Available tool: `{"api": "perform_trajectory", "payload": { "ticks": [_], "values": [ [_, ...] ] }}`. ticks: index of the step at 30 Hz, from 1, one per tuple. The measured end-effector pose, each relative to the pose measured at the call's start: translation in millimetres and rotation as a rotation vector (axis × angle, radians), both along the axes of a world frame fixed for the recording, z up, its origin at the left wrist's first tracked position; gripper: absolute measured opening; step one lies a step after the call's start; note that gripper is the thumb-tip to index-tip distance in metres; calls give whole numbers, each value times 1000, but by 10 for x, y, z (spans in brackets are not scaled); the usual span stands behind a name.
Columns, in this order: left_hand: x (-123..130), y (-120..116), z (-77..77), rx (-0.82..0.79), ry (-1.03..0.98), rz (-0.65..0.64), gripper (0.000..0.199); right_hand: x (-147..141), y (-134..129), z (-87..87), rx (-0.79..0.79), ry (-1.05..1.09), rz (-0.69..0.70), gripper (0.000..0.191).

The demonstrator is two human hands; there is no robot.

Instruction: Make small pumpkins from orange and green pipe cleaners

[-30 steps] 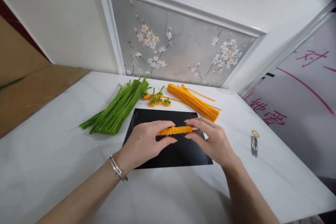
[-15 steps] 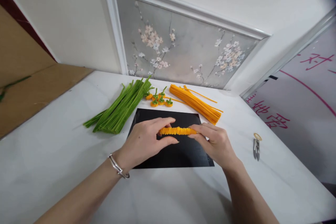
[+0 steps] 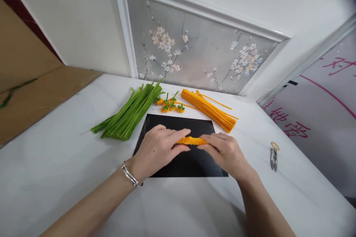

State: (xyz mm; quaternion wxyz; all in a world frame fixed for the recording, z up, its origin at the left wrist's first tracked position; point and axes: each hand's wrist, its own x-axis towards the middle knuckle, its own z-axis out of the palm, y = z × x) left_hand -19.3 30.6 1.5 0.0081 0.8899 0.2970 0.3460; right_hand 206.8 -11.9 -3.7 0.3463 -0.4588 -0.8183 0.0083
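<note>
Between my two hands, above a black mat [image 3: 189, 163], is a ridged strip of orange pipe cleaner [image 3: 192, 140], bunched into tight folds. My left hand [image 3: 161, 148] closes thumb and fingers around its left end, hiding that end. At the right end, my right hand [image 3: 225, 152] pinches it between thumb and forefinger. Beyond the mat lie several small orange pumpkin shapes with green tops [image 3: 172, 106].
A bundle of green pipe cleaners [image 3: 128, 114] lies left of the mat, and a bundle of orange pipe cleaners [image 3: 208, 109] lies behind it. Small thread snips [image 3: 274, 157] rest at right on the white table [image 3: 69, 177]. A framed floral panel [image 3: 194, 44] stands behind.
My left hand has slid right and its fingers have closed over more of the strip, so less of it shows. My right hand keeps its pinch. The view has shifted slightly.
</note>
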Motion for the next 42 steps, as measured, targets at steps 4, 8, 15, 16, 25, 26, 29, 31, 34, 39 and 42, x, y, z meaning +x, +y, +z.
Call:
{"api": "perform_trajectory", "payload": {
  "ticks": [4, 8, 15, 16, 25, 26, 29, 31, 34, 39, 42],
  "values": [
    [-91, 74, 94, -357, -89, 25, 35, 70, 23, 6, -35, 43, -26, 16],
    [-92, 82, 134, -537, -211, 6, 9, 81, 38, -5, -68, 88, -28, 17],
    [-41, 50, 150, -519, -224, 8, 18, 62, 61, -31, -27, 102, -1, 21],
    [-40, 50, 148, -504, -197, 5, 22, 56, 64, -33, -7, 93, 2, 22],
    [7, 30, 76, -642, -238, 2, 8, 39, 68, -40, 82, 39, 19, 19],
    [8, 27, 80, -665, -252, -6, 8, 46, 72, -44, 77, 43, 24, 19],
    [4, 20, 104, -704, -245, -29, 12, 57, 82, -52, 82, 29, 30, 19],
    [2, 17, 115, -671, -194, -24, 22, 50, 85, -48, 122, -9, 32, 19],
    [5, 19, 104, -524, -89, -23, 21, 16, 81, -39, 176, -73, 41, 18],
    [6, 44, 22, -255, -82, -64, 15, -34, 72, -57, 129, -53, 32, 18],
    [12, 52, -28, -167, -34, -71, 16, -46, 73, -81, 105, -59, 13, 19]
  ]
}}
